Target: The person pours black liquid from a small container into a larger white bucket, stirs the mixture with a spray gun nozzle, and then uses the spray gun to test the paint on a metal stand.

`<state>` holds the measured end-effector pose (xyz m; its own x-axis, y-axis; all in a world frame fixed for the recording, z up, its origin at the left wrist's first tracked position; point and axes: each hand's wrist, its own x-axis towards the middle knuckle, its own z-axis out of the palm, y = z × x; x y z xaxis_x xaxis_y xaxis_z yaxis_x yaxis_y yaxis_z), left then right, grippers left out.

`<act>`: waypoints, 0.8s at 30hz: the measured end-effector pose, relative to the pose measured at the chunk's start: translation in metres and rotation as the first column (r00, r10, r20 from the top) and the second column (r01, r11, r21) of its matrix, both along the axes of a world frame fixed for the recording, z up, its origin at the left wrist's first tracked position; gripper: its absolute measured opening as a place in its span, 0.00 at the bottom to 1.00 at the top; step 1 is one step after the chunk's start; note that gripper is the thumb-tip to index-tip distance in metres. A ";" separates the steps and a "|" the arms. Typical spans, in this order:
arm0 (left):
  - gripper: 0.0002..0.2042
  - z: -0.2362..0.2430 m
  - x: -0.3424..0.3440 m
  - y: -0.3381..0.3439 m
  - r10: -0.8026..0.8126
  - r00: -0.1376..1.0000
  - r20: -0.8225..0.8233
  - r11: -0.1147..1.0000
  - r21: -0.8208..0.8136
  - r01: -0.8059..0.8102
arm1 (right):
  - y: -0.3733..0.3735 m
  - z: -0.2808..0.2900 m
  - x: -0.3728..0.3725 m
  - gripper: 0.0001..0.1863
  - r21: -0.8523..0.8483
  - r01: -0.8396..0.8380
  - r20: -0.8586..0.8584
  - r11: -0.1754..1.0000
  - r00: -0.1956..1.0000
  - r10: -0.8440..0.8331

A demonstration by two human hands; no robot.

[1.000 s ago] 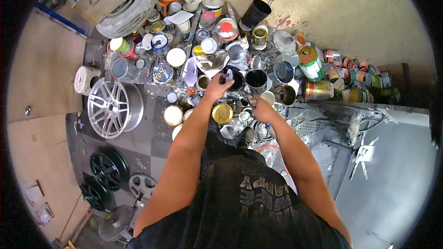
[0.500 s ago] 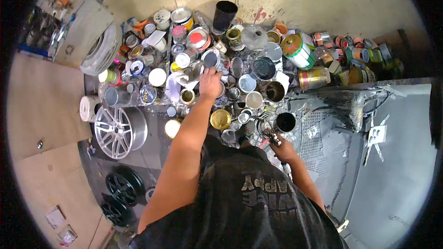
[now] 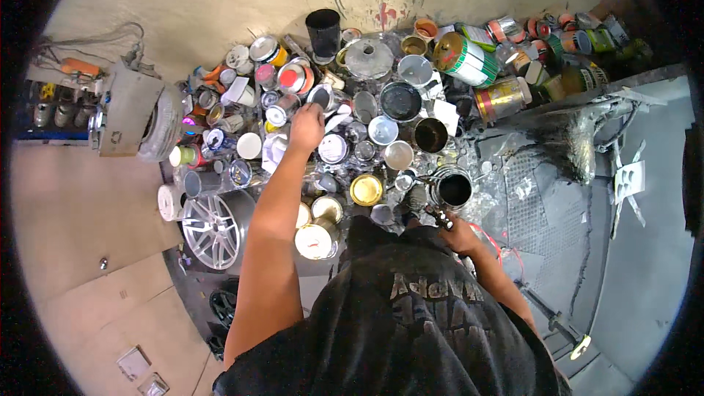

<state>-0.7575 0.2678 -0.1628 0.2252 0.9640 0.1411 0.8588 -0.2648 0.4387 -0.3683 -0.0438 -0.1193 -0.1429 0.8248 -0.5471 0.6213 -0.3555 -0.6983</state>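
Lying at 11 o'clock from the black shirt (image 3: 411,315), the left hand (image 3: 306,128) overlaps a grey cup (image 3: 321,93); I cannot tell its grip. At 1 o'clock, the right hand (image 3: 460,236) wraps a spray gun (image 3: 442,220), apparently upright so its open dark cup (image 3: 454,191) won't spill.

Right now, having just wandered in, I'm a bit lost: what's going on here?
A person in a black shirt is working with both hands. The right hand grips what looks like a spray gun, close to a cup that is dark inside. The left hand is at a grey container; whether it grips it is hidden. A silver wheel stands off to the left.
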 end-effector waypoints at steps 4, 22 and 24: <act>0.06 0.027 -0.015 -0.006 0.154 0.945 0.287 0.988 -0.030 -0.152 | 0.015 0.008 -0.022 0.31 0.062 -0.066 -0.001 0.996 0.998 0.066; 0.05 0.190 0.016 -0.103 0.010 0.630 0.776 0.959 -0.186 0.214 | 0.059 0.040 -0.115 0.32 0.243 -0.210 0.064 0.947 0.978 0.200; 0.06 0.186 0.011 -0.104 0.040 0.575 0.817 0.949 -0.211 0.233 | 0.058 0.041 -0.121 0.31 0.274 -0.198 0.052 0.941 0.980 0.191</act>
